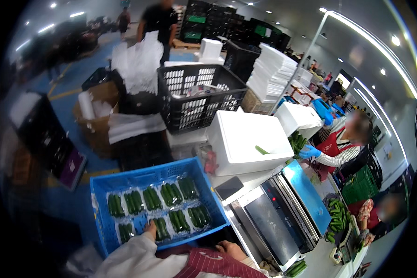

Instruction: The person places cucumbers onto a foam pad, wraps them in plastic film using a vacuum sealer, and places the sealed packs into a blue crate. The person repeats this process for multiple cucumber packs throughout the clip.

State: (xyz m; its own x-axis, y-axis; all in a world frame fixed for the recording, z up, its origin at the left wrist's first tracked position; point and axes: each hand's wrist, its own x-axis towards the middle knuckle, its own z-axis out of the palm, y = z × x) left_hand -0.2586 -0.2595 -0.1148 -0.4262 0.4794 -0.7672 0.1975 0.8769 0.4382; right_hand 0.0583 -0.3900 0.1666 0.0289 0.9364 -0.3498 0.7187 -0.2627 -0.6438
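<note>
A blue plastic crate in front of me holds two rows of film-wrapped packs of small cucumbers. My left hand reaches into the near row, its fingers at the left edge of a cucumber pack; whether they grip it is unclear. Left of that hand lies another wrapped pack. My right hand rests near my apron, between the crate and the wrapping machine, with its fingers curled; nothing shows in it, though its underside is hidden. Loose cucumbers lie by the machine's near end.
A smartphone lies beside the crate, below a white foam box. Behind stands a black basket. At right, a co-worker in blue gloves handles cucumbers; another person sits near a cucumber pile. A carton stands left.
</note>
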